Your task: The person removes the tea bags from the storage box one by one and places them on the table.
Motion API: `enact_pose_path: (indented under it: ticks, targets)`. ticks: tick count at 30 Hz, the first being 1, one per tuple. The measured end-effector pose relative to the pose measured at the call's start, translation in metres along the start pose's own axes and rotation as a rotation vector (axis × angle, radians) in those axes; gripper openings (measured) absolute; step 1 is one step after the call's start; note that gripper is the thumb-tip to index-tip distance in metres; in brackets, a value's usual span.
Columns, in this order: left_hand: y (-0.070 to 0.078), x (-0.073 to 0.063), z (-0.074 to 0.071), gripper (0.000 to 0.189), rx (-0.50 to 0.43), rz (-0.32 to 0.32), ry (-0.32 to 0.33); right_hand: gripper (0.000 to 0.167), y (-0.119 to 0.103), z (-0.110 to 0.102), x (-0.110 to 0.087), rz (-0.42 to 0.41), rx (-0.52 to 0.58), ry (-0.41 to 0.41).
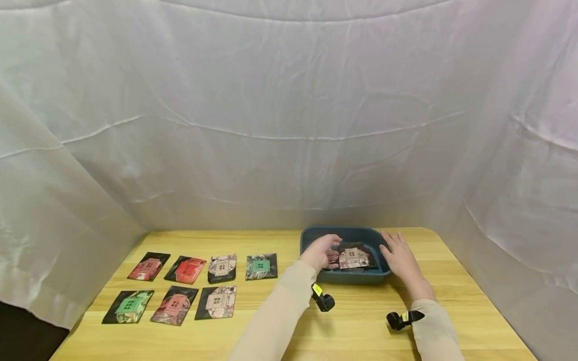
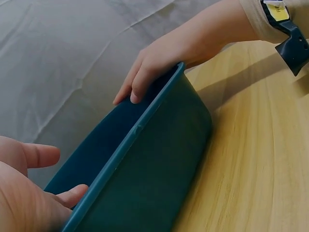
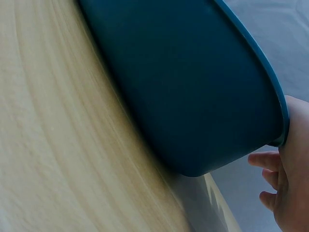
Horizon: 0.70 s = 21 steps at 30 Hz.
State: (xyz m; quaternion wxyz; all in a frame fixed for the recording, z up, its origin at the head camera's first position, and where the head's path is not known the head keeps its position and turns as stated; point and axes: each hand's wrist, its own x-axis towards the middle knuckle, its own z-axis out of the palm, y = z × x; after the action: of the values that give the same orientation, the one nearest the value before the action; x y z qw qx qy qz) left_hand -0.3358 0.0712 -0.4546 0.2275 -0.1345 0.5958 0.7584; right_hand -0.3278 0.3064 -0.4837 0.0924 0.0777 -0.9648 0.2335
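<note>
Perhaps overlapping packets (image 1: 353, 257) could be snagged by the left hand (image 1: 321, 251), the tub (image 1: 354, 278) tipped by the right hand (image 1: 403, 258). Both grips are parted.

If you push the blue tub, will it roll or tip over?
The blue tub probably won't roll, since it sits squarely on the table. It looks wide and low, so it would likely slide before tipping. The packets inside seem loose, so they might shift about with a hard shove.
</note>
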Motion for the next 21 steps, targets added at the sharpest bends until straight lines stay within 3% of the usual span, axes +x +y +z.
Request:
enact_pose_path:
  ticks: [12, 21]
  targets:
    - [0.002, -0.001, 0.009, 0.049, 0.097, -0.014, -0.041, 0.052, 0.001, 0.0, 0.001, -0.001, -0.01, -0.004]
    - [-0.004, 0.004, 0.013, 0.047, 0.049, -0.048, -0.065, 0.052, 0.003, 0.001, 0.001, -0.003, -0.005, 0.002]
